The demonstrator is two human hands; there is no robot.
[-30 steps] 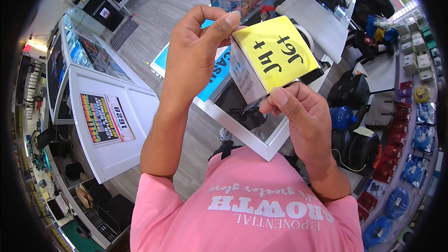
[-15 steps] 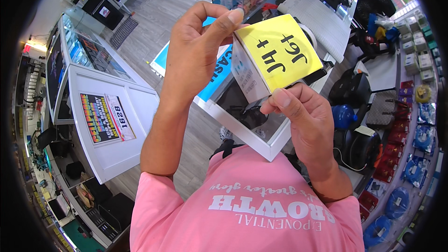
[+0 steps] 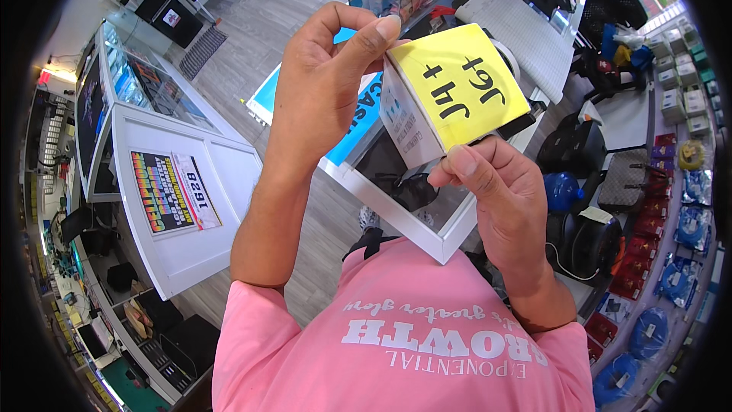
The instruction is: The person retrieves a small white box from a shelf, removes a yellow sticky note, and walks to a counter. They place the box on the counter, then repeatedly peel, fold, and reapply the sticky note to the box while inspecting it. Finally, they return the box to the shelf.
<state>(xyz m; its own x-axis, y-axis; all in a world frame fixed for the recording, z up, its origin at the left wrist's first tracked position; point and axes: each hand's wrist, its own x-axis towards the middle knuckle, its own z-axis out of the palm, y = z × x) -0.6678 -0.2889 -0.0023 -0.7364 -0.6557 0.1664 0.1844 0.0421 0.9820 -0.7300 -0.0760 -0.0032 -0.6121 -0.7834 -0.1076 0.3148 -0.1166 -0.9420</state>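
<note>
A small white box (image 3: 409, 123) with a yellow label (image 3: 463, 84) over its top is held up above a glass counter. Black handwriting runs across the label. At the box's far left corner, my left hand (image 3: 324, 84) pinches it between thumb and bent forefinger. My right hand (image 3: 502, 202) pinches the corner nearest me with thumb and fingertips. Fine print shows on the white side facing left. The box's far and right sides are hidden.
Beneath the box stands a white-framed glass counter (image 3: 408, 230) with a blue printed sheet (image 3: 362, 118) on it. Another white display case (image 3: 183, 255) stands to the left. Wall shelves at right carry hanging blue packs (image 3: 677, 281). A ruled notebook (image 3: 526, 34) lies beyond.
The box has shifted very slightly to the right and tilted a little, with both hands moving along with it. Both pinches stay the same.
</note>
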